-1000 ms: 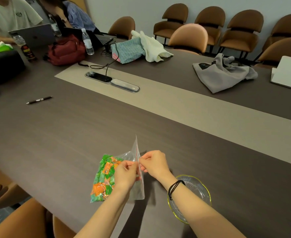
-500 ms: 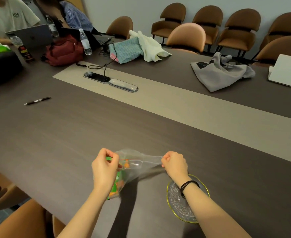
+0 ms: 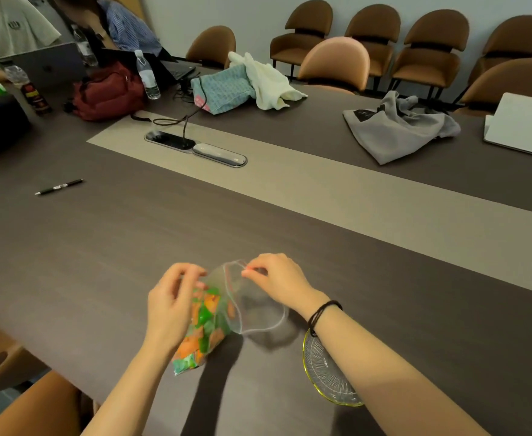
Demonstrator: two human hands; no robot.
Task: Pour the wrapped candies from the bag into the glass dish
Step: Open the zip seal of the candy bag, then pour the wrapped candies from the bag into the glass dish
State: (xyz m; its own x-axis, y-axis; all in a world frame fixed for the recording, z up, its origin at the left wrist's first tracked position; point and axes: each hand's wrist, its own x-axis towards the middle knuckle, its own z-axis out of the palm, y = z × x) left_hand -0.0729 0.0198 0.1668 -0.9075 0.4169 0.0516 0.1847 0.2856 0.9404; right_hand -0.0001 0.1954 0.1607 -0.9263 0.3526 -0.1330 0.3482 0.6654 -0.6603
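The bag [image 3: 224,309] gaped open above the worktop [image 3: 415,294], both hands' fingers [image 3: 252,272] pinched on its rim. Candies [image 3: 206,328] remained inside; the dish [image 3: 327,372], near right, lay empty.

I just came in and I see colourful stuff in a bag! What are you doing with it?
A person is holding a clear plastic bag full of orange and green wrapped candies above the table. The left hand grips the side with the candies, and the right hand pinches the bag's top edge, which looks pulled open. A glass dish with a yellow rim sits beneath the right forearm. No candies show in the part of it that is visible.
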